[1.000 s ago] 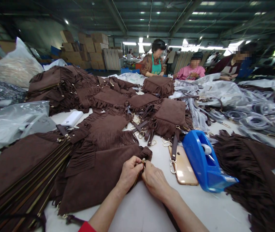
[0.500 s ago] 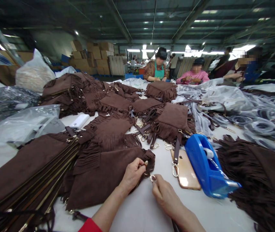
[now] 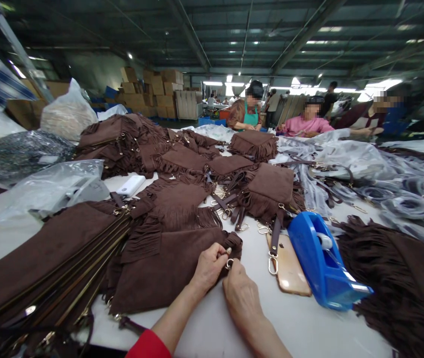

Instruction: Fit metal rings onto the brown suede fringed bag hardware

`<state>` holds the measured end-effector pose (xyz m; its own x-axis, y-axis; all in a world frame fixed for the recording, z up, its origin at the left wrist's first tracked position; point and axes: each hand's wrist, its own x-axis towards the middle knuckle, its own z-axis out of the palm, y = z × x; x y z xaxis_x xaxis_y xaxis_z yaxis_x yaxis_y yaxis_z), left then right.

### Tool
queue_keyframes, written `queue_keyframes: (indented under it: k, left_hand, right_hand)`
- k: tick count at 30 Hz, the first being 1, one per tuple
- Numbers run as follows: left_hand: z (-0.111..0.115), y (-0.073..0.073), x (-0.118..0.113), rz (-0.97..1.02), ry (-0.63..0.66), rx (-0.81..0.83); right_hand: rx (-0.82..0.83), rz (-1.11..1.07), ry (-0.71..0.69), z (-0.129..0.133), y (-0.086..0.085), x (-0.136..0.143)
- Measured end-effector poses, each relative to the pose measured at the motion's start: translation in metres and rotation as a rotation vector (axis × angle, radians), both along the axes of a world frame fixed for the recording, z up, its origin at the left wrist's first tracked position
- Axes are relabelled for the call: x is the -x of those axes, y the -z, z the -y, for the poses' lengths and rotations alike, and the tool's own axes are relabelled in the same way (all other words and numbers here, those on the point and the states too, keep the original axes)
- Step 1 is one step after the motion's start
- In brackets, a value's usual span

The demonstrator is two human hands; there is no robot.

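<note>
A brown suede fringed bag [image 3: 167, 268] lies flat on the white table in front of me. My left hand [image 3: 209, 266] pinches the bag's right corner, thumb and forefinger together near a small metal fitting. Close against it, my right hand [image 3: 239, 286] is closed on a gold metal clasp [image 3: 229, 263], held right at that corner. Whether clasp and bag fitting are joined cannot be made out. Left of the bag lies a row of brown bags with gold zippers [image 3: 81, 263]. A short strap with a gold clip [image 3: 273, 263] rests right of my hands.
A gold phone [image 3: 292, 268] and a blue tape dispenser [image 3: 323, 263] sit to the right, beside a fringed brown pile [image 3: 394, 268]. Brown bags [image 3: 189, 159] and a white device [image 3: 131, 185] lie ahead. Plastic-wrapped straps [image 3: 401, 194] cover the far right. Co-workers [image 3: 247, 117] sit across the table.
My right hand has moved left and up, bringing the gold clasp against the bag's corner beside my left hand. The left hand keeps its pinch there. The view has shifted slightly.
</note>
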<state>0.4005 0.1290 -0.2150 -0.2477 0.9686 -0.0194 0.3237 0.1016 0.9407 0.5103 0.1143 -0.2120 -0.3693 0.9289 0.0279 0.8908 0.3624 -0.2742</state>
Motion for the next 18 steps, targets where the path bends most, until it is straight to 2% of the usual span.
queue_keyframes:
  k: [6, 9, 14, 18]
  left_hand:
    - [-0.001, 0.0, -0.001, -0.019, -0.032, 0.007]
    - [-0.002, 0.001, -0.001, -0.039, -0.043, 0.018]
    - [-0.007, -0.001, -0.001, -0.082, -0.006, 0.038]
    - [0.006, -0.013, 0.006, -0.144, 0.117, 0.02]
  right_hand:
    - [-0.094, 0.074, 0.07, 0.007, 0.017, 0.01]
    - [-0.095, 0.067, 0.093, 0.013, 0.019, 0.014]
    - [0.033, -0.058, 0.061, 0.016, 0.009, 0.007]
    - [0.179, -0.295, -0.025, 0.006, 0.002, -0.021]
